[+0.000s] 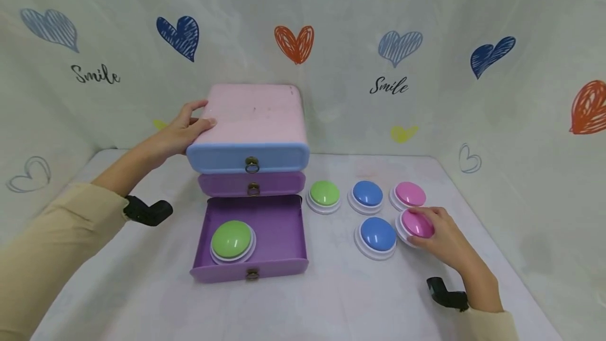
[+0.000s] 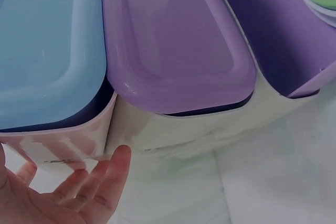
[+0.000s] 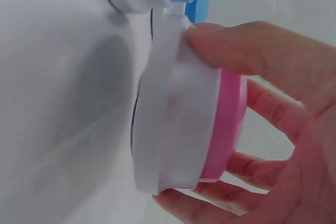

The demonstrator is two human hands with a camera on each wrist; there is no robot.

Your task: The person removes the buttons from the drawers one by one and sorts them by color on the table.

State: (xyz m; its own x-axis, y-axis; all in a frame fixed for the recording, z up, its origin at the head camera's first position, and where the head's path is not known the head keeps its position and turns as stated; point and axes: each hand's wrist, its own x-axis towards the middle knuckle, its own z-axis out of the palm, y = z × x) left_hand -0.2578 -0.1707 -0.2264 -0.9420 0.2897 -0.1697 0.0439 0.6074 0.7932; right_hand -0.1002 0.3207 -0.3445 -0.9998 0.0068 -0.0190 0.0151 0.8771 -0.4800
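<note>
My left hand (image 1: 181, 131) rests at the left side of a small drawer cabinet (image 1: 258, 112) with a pink top, its thumb on the top edge. In the left wrist view its fingers (image 2: 107, 182) touch the cabinet's side. With thumb and fingers my right hand (image 1: 445, 238) grips a pink button (image 1: 416, 223) with a white round base. The right wrist view shows this pink button standing slightly off the table, a shadow beside it. The bottom purple drawer (image 1: 281, 233) is pulled out and holds a green button (image 1: 231, 239) at its left.
Right of the cabinet sit a green button (image 1: 324, 193), a back blue button (image 1: 367, 193), a front blue button (image 1: 377, 234) and another pink button (image 1: 410, 194). The blue drawer (image 1: 215, 158) and the middle purple drawer (image 1: 222, 185) are closed or nearly so. A curtain with hearts hangs behind.
</note>
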